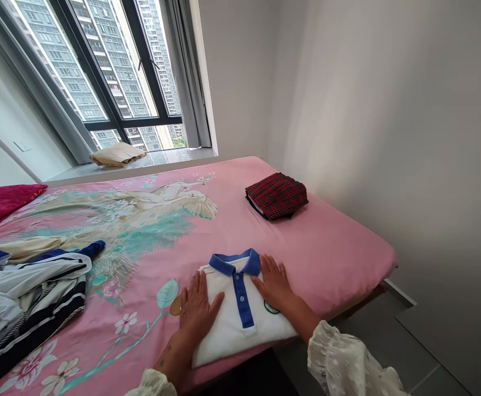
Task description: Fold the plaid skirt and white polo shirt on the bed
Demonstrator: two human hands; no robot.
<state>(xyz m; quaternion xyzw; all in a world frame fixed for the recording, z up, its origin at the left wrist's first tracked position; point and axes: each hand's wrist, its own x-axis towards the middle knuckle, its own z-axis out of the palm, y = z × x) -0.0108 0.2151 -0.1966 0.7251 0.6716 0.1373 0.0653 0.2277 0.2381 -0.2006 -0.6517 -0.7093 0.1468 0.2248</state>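
Observation:
A white polo shirt [224, 330] with a blue collar and blue button strip lies folded at the bed's near edge, its collar pointing away from me. My left hand [199, 311] rests flat on the shirt's left side, fingers stretched forward and thumb apart. On the right side, my right hand [274, 280] lies flat by the collar and shoulder, its fingers spread. A round green badge on the chest shows just below my right hand. Neither hand grips the cloth.
Folded red plaid clothing [277, 195] lies farther back on the pink bed [331, 247]. A pile of loose clothes [34, 297] is at the left, with a red pillow [5, 203] behind it. A beige bag [119, 154] sits on the windowsill.

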